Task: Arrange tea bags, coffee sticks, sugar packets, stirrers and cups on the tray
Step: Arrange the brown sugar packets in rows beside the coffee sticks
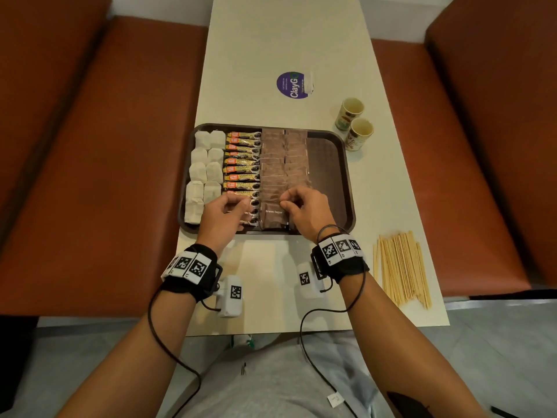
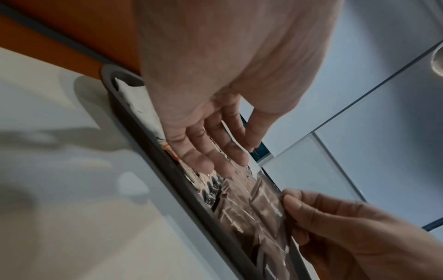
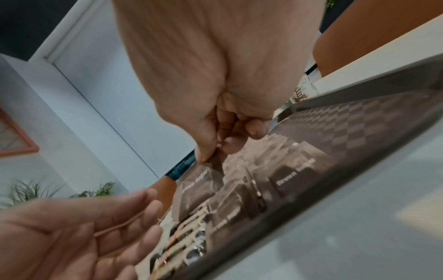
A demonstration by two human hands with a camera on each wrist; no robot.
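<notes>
right hand [image 1: 304,211] pinches the far edge of a brown sugar packet [image 1: 274,212] at the tray [image 1: 346,188] near rim, long axis pointing away, left hand [image 1: 224,212] relaxed beside it, holding nothing.

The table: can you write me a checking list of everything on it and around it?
Surface: pale table, purple round sticker.
Job's things: brown tray holds tea bags, coffee sticks, sugar packets; two cups and stirrers lie off the tray.
Clutter: nothing seen.
Hands: right hand pinches a sugar packet; left hand relaxed over the coffee sticks.
Cables: black cable hangs from each wrist.
Surroundings: orange-brown benches either side.
</notes>
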